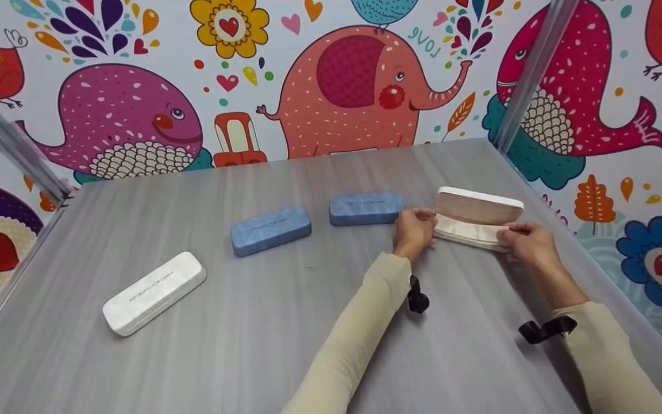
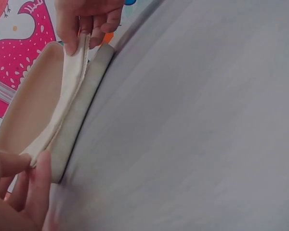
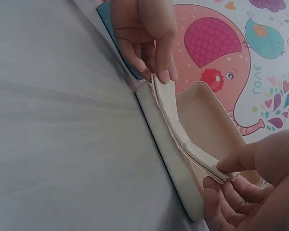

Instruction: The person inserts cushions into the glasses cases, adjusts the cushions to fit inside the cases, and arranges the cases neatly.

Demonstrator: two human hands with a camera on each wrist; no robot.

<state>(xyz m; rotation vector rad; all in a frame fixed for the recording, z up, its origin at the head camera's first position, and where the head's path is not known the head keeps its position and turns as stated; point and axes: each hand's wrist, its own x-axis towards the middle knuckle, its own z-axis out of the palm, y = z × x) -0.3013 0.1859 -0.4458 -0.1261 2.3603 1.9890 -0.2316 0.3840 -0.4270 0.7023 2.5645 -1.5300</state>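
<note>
An open white glasses case (image 1: 480, 206) stands at the right of the table, its lid tilted up at the back and its inside beige. Over its lower half is a folded cream cloth (image 3: 177, 127) with a zigzag-cut edge. My left hand (image 1: 414, 233) pinches the cloth's left end between thumb and fingers. At the other end my right hand (image 1: 532, 244) pinches it too, so the strip spans the case and sags a little in the left wrist view. The cloth hides part of the case's inside.
Two closed blue glasses cases lie left of my hands, the nearer blue case (image 1: 365, 208) just beside my left hand and the other blue case (image 1: 272, 231) farther left. A closed white case (image 1: 154, 293) lies at the left. A patterned wall (image 1: 250, 126) borders the table's back.
</note>
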